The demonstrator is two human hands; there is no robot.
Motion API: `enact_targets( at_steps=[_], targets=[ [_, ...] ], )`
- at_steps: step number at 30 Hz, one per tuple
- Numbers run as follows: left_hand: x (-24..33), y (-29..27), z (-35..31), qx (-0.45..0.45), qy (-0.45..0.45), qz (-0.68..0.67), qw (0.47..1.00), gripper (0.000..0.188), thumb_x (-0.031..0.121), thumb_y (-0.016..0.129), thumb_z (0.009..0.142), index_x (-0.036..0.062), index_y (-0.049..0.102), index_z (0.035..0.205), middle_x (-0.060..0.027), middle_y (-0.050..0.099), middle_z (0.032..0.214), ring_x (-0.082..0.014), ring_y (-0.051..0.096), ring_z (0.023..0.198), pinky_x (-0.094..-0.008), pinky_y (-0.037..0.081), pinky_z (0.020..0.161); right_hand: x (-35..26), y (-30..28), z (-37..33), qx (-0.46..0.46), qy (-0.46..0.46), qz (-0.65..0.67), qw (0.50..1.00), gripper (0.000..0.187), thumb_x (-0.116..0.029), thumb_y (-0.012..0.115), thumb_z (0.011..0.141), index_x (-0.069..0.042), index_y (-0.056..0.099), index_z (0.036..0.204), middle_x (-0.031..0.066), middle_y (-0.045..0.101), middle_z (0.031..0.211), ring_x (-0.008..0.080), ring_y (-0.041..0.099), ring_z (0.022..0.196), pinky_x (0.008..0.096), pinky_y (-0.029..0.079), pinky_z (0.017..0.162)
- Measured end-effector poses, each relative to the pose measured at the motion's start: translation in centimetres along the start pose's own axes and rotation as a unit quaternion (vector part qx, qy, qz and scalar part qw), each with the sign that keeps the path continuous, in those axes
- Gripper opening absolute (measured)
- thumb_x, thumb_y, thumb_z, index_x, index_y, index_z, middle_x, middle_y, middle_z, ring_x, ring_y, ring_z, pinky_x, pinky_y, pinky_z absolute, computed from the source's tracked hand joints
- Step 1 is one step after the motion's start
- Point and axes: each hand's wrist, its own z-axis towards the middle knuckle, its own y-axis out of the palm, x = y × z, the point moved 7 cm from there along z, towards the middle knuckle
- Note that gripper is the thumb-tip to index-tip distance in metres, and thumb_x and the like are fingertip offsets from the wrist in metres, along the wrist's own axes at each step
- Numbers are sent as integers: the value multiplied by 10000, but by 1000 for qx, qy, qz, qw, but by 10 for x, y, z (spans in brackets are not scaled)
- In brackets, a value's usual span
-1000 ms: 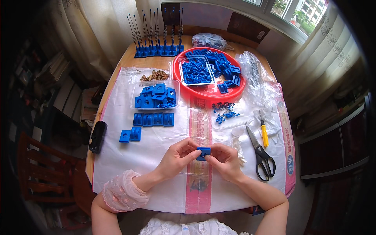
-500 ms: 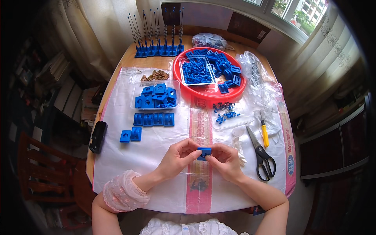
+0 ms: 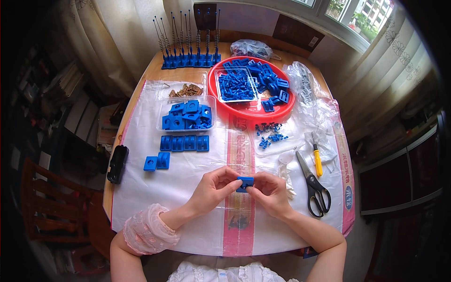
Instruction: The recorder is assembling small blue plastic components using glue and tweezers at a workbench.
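Between my two hands, over the printed stripe of the cloth, is a small blue plastic block (image 3: 244, 184). My left hand (image 3: 218, 187) pinches its left side with thumb and fingertips. On its right side my right hand (image 3: 269, 191) grips it the same way, thumb against the lower part. The fingers hide much of the block. Left of my hands lie two similar blue pieces (image 3: 162, 160), side by side. Beyond them a row of several matching blue blocks (image 3: 184, 143) sits in front of a clear container (image 3: 214, 126) of blue square parts.
A red round tray (image 3: 253, 116) with blue parts stands farther back. Black-handled scissors (image 3: 313, 185) and a yellow-handled tool (image 3: 318, 162) lie to the right, near small blue pieces (image 3: 272, 136). Brass-coloured pins (image 3: 188, 90), blue spring-topped stands (image 3: 190, 60) and a black case (image 3: 118, 164) are on the left side.
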Motion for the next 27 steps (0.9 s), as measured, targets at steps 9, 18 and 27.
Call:
enact_targets(
  at_steps=[9, 18, 27],
  targets=[
    [0, 0, 0, 2, -5, 0, 1000, 143, 106, 647, 941, 17, 619, 1050, -13, 660, 972, -56, 625, 897, -215, 508, 813, -2, 0, -1, 4, -3, -2, 1000, 244, 77, 656, 854, 32, 622, 1092, 37, 663, 956, 74, 620, 880, 222, 495, 769],
    [0, 0, 0, 1, -4, -2, 1000, 145, 101, 645, 941, 12, 619, 1054, -22, 661, 987, -67, 629, 920, -225, 511, 841, -2, 0, 0, 2, -2, -8, 1000, 246, 77, 653, 855, 34, 624, 1095, 40, 663, 966, 79, 620, 896, 226, 495, 779],
    [1, 0, 0, 3, -2, 0, 1000, 142, 98, 643, 942, 10, 620, 1051, -28, 664, 985, -72, 633, 921, -229, 512, 847, 0, -1, -1, -1, 7, -6, 1000, 240, 83, 650, 855, 34, 624, 1089, 46, 665, 971, 83, 623, 905, 232, 499, 793]
  ],
)
